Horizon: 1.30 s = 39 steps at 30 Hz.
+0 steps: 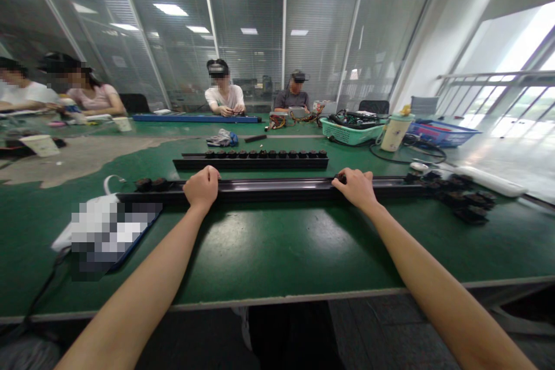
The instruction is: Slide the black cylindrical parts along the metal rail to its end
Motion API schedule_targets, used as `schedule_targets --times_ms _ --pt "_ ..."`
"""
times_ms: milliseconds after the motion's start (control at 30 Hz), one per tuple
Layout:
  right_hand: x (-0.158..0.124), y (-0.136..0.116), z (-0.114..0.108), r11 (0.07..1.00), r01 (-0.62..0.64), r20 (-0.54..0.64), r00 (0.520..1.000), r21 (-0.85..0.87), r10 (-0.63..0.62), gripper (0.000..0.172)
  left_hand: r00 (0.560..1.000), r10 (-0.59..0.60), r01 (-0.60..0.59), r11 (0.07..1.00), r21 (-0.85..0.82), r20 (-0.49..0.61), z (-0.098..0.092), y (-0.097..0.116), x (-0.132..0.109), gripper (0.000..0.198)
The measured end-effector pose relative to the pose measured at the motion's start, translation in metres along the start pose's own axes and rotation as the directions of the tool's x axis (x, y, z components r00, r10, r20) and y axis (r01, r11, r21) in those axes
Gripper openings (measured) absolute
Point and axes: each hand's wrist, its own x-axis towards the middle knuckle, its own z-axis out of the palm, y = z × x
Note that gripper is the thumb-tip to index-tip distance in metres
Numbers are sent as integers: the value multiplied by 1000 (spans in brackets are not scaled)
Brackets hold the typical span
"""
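A long black rail [273,185] lies across the green table. My left hand [202,187] is closed on its left part, fingers wrapped over the rail. Farther right, my right hand [356,186] pinches a small black part [341,177] at the rail. Two dark pieces [151,184] sit near the rail's left end. Behind it, a shorter black rail [251,163] carries a row of several black parts. Several loose black parts [472,199] are heaped at the right end of the long rail.
A phone [130,237] and a white item [91,219] lie front left. Behind are a crumpled cloth [222,138], a green basket [349,132], a cream tumbler [395,132] and a blue basket [446,134]. Several people sit across the table.
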Motion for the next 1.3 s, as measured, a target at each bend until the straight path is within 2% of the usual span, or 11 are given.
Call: schedule_targets --times_ms 1300 --pt "4 8 -5 995 -92 65 993 -33 94 35 1000 -1 1 1000 -6 -20 3 -2 2 46"
